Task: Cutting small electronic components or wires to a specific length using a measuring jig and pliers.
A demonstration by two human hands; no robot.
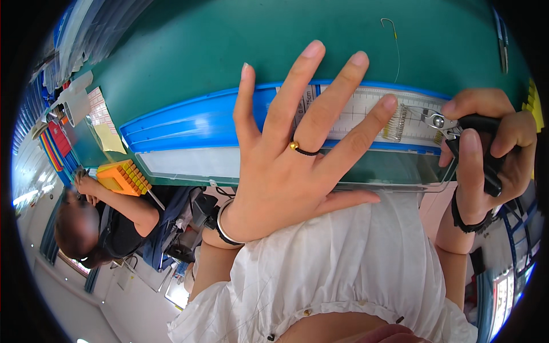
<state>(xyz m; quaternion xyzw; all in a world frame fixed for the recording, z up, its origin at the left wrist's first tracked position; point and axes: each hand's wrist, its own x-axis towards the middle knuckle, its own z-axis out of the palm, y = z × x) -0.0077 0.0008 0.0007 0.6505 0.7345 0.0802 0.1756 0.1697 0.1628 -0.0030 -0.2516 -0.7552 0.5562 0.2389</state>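
Note:
My left hand [286, 166] lies spread, palm down, across a long blue box [200, 117] with a hinged clear lid [394, 176]. It wears a bead ring and a silver bangle, and grips nothing. Inside the box is a white ruled strip [349, 123]. My right hand [486, 143] is closed around small pliers [438, 122] with black handles. Their metal jaws point left, at a coil-like row of thin metal wires [394, 123] on the strip, beside my left index fingertip. I cannot tell whether the jaws touch it. Beyond the box lies a fish hook [389, 24] with fine line attached.
The box sits along the near edge of the green table [183, 51]. Tweezers-like metal tools [502, 43] lie far right, near something yellow [533, 106]. At left are papers [106, 123], a yellow-orange gridded block [123, 177] and a seated person [108, 223]. Plastic bags [108, 28] line the far left.

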